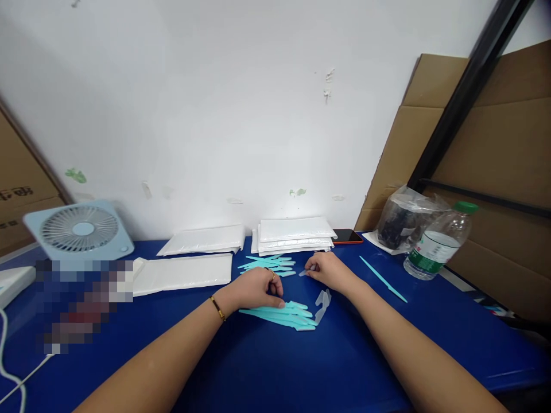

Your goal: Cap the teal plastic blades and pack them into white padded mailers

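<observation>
Two groups of turquoise eyebrow razors lie on the blue table: a back group (267, 262) and a front fan of several razors (284, 315). My left hand (260, 287) is over them, its fingers bent and apart from the thumb, whose tip is at the front fan's upper edge. I see nothing held in it. My right hand (328, 271) pinches a small clear plastic cap (302, 273) just right of the back group. More clear caps (322, 304) lie in a little heap at the right end of the front fan.
A single razor (383, 279) lies to the right, near a water bottle (437, 246) and a bagged dark item (396, 221). White packets (295, 229) are stacked by the wall beside a phone (348, 236). More white packets (185, 272) and a fan (81, 232) are left.
</observation>
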The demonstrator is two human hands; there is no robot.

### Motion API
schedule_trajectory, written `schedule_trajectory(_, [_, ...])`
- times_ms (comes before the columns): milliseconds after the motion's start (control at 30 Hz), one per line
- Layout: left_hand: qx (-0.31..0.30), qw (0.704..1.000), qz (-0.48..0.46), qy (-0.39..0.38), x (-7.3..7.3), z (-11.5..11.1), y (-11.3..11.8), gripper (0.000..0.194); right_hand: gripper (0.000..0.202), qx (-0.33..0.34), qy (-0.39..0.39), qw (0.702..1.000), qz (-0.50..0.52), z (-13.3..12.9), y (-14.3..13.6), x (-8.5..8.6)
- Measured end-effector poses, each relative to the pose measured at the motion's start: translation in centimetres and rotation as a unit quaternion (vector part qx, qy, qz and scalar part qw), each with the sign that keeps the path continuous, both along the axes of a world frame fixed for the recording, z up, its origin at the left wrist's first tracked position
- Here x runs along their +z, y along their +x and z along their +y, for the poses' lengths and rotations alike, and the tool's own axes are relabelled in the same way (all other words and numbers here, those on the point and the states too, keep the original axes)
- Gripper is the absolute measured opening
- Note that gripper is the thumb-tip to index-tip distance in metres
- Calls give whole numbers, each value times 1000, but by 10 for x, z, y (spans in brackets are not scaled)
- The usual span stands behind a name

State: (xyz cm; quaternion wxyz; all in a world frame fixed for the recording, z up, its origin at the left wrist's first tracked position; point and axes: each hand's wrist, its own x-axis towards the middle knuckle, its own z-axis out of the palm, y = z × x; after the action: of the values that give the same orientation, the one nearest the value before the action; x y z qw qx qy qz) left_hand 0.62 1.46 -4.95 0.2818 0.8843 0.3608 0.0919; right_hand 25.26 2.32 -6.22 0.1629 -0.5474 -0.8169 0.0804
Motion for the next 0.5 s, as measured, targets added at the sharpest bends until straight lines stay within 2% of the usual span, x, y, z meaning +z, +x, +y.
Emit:
schedule_trajectory(67, [-28,999,10,-35,0,-3,1,26,13,-3,9,1000,-30,1,1,-1])
schedule_trajectory(133, [-28,997,12,-65,-1,-3,1,24,12,-13,29,998,-63,2,1,-2])
schedule_trajectory(300, [37,995,-52,-79,-7,1,3,27,11,-33,53,992,-109,0,-2,-2])
schedule_trajectory(500, [88,972,-163,-147,-14,7,6,26,11,-2,70,993,-100,3,-13,-5])
